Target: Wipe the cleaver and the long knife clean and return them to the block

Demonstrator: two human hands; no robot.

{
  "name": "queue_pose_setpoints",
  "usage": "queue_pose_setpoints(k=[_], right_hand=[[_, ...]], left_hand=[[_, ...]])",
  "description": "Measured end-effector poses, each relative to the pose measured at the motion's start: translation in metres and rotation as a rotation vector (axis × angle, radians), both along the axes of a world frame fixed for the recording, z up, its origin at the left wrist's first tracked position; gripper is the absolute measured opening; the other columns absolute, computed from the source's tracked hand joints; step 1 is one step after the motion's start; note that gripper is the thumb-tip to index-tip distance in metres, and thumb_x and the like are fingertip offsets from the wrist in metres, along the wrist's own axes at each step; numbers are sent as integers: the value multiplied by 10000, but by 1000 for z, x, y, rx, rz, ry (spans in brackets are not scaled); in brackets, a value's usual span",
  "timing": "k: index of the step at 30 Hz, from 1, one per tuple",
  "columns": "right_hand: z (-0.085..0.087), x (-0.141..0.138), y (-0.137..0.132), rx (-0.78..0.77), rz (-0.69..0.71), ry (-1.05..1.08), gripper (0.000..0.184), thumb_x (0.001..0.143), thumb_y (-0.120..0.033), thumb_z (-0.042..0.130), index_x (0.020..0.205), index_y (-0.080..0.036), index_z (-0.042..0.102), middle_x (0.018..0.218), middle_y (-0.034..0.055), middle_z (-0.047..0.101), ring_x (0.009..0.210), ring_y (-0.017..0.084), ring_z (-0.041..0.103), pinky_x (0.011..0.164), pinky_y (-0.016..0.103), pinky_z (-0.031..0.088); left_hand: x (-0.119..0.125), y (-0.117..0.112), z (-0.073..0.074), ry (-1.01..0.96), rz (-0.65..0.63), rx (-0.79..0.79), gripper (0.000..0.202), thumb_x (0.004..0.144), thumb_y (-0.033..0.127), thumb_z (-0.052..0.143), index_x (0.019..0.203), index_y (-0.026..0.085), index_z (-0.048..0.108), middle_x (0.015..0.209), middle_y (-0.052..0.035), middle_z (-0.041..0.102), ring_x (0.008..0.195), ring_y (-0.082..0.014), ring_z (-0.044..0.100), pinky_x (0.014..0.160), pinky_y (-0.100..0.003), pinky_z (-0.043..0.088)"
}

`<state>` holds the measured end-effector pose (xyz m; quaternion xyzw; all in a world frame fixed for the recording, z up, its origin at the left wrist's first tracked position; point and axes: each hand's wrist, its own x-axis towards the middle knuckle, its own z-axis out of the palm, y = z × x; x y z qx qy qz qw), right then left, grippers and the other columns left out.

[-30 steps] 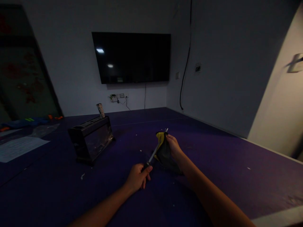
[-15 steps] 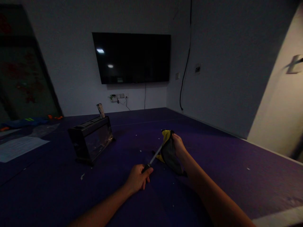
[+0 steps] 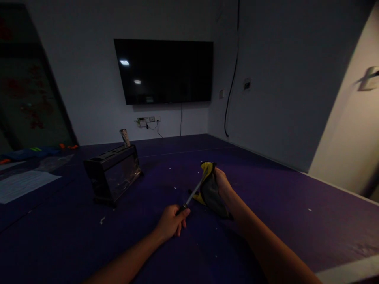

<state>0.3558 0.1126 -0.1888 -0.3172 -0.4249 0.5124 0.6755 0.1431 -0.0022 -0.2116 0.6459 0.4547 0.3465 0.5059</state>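
My left hand [image 3: 171,223] is closed around the dark handle of a thin metal tool [image 3: 192,194], likely a knife or sharpening rod, whose shaft slants up to the right. My right hand [image 3: 222,184] pinches a yellow and grey cloth [image 3: 209,188] around the upper end of that shaft. The cloth hangs down to the purple floor mat [image 3: 266,197] between my forearms.
A dark rectangular block with a clear front [image 3: 114,173] stands to the left, with one handle [image 3: 125,137] sticking out of its top. Papers [image 3: 20,183] and small coloured items [image 3: 35,152] lie far left. A black screen [image 3: 164,71] hangs on the wall.
My right hand slid the cloth along the shaft, covering the metal tip that showed a second ago. The left hand stayed nearly still.
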Motion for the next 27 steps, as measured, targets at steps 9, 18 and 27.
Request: queue_pose_setpoints(k=[9,18,27], right_hand=[[4,-2,-9,-13,-94,83,232,613,-402,694,706,-197,637,624,24,677,594,210,633,578,319,494],[11,-4,-10,-64,-125,81,182,635,-370,657,710,-206,626,587,-9,659,523,191,601,548,312,480],[3,-1,-1,-35,-52,13,217,692,-413,565,728,-206,620,586,-3,648,513,187,595,545,316,484]], left_hand=[[1,-1,-1,0,17,3,486,697,635,480,632,154,471,512,2,569,286,-59,398,344,-192,224],[0,1,-2,30,10,4,484,702,637,470,610,162,463,453,27,518,285,-62,391,356,-193,231],[-1,0,-2,47,8,17,501,710,640,457,584,156,466,466,15,523,294,-63,402,367,-198,232]])
